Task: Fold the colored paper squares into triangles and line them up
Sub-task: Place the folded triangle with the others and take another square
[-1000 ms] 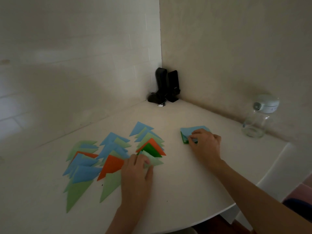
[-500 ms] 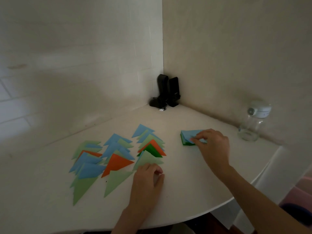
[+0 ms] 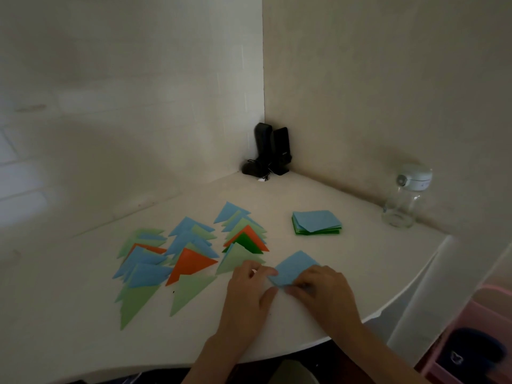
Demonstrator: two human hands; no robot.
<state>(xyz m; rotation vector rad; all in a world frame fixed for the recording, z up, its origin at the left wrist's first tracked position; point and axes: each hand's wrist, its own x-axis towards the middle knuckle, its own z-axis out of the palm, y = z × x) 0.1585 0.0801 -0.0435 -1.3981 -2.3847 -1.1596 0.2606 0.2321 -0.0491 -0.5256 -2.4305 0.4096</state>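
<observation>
Folded paper triangles (image 3: 177,261) in blue, pale green, orange and dark green lie in three overlapping columns on the left half of the white rounded table (image 3: 360,273), each column running from far to near. Just right of the nearest pale green triangle, the left hand (image 3: 249,289) rests on the table with its fingers curled, the fingertips touching the left corner of a single light blue paper square (image 3: 295,268). That square lies flat, a corner pointing away, at the near middle of the table. The right hand (image 3: 324,292) covers its near right corner with bent fingers that press or pinch the edge; which of the two I cannot tell.

The step in hand looks like the start of a fold: the near corner needs lifting and bringing over to meet the far corner, then a crease along the diagonal.

Farther off to the right sits the stack of unfolded blue and green squares (image 3: 315,224), so more remain. Two black speakers (image 3: 273,149) stand in the far corner, and a clear glass jar with a white lid (image 3: 406,199) stands at the far right. Nothing stands in the way of the fold.
</observation>
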